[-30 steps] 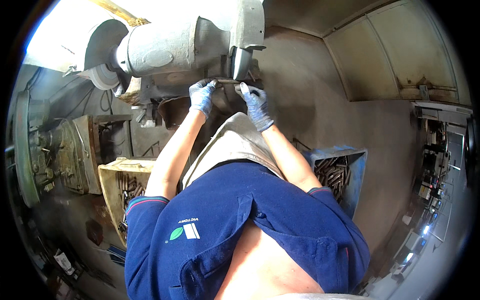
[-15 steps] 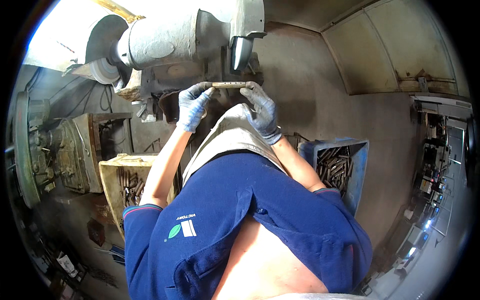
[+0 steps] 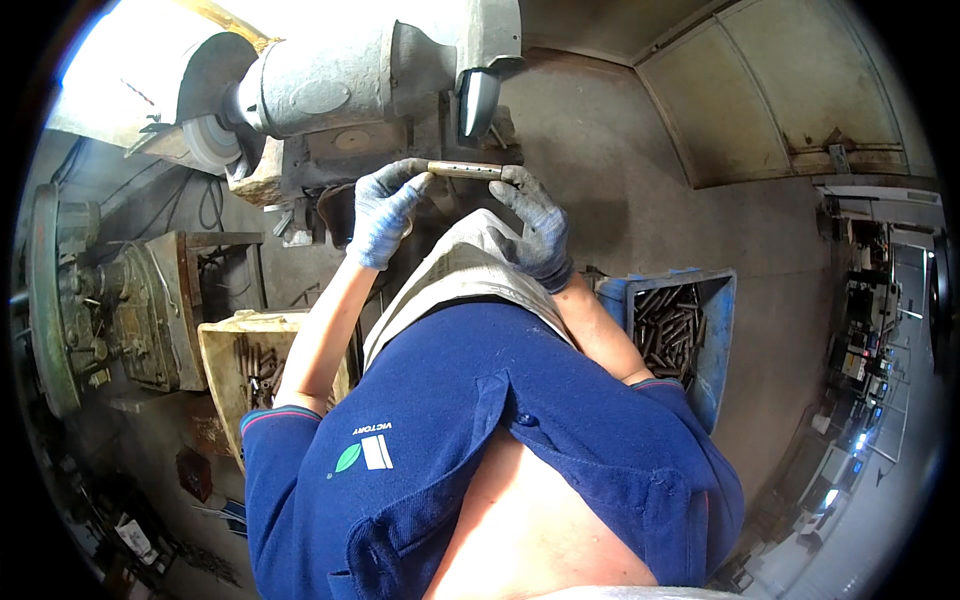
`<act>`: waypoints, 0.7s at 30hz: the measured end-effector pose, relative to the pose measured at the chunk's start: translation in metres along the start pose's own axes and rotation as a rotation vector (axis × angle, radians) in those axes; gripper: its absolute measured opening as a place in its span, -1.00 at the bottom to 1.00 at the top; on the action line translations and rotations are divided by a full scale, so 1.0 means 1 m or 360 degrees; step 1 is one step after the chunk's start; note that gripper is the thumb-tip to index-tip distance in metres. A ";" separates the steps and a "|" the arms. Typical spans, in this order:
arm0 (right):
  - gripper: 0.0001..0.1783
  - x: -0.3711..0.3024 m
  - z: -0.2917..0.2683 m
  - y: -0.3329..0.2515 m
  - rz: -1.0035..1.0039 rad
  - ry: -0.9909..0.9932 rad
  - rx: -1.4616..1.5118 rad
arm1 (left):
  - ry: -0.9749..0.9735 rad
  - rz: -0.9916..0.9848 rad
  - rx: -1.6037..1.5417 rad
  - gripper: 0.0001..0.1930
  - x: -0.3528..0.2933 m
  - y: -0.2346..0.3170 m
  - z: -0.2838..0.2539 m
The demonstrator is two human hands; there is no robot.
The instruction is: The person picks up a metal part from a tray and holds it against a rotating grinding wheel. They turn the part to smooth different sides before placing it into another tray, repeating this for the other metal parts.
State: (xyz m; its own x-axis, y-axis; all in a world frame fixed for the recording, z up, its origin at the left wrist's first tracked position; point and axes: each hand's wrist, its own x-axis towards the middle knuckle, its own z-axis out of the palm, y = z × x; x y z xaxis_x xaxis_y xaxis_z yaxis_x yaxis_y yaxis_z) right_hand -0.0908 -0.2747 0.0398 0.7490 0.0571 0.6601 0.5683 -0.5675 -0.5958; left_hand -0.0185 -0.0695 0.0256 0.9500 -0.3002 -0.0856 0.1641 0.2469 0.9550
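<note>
A slim metal tube with a row of small holes (image 3: 466, 170) is held level between my two gloved hands, in front of a bench grinder (image 3: 325, 82). My left hand (image 3: 386, 205) pinches its left end between thumb and fingers. At the other end, the fingertips of my right hand (image 3: 535, 215) close on the tube. The grinder's right wheel (image 3: 480, 103) is a little beyond the tube, apart from it. Both gloves are grey-blue and darkened at the fingers.
A yellowish bin (image 3: 222, 375) of metal pieces stands at my left, a blue bin (image 3: 716, 350) of similar tubes at my right. Another grinding wheel (image 3: 208, 142) sits on the grinder's left. Green machinery (image 3: 135, 310) stands farther left. A light apron (image 3: 455, 262) covers my lap.
The tube has shifted slightly right and turned, its right end now a little lower. My right hand has moved slightly right with it; the left still grips its end.
</note>
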 end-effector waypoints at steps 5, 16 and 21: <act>-0.50 0.004 -0.002 0.003 -0.0118 -0.0026 -0.0040 | 0.0046 -0.0407 -0.0564 -0.81 0.008 -0.002 0.004; -0.65 0.000 0.007 0.016 0.0341 0.0117 0.0280 | -0.0020 -0.0093 0.0018 -0.90 0.020 -0.009 0.011; -0.65 -0.009 0.017 0.042 0.0485 0.0127 0.0288 | -0.0006 -0.0034 0.0071 -0.90 0.035 -0.028 0.011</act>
State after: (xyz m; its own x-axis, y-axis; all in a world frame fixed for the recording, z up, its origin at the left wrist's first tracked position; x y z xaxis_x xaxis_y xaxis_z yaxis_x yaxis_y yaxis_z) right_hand -0.0679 -0.2850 0.0016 0.8684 -0.1610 0.4690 0.3794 -0.3933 -0.8375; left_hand 0.0077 -0.0968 -0.0007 0.9454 -0.3085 -0.1050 0.1721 0.1990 0.9648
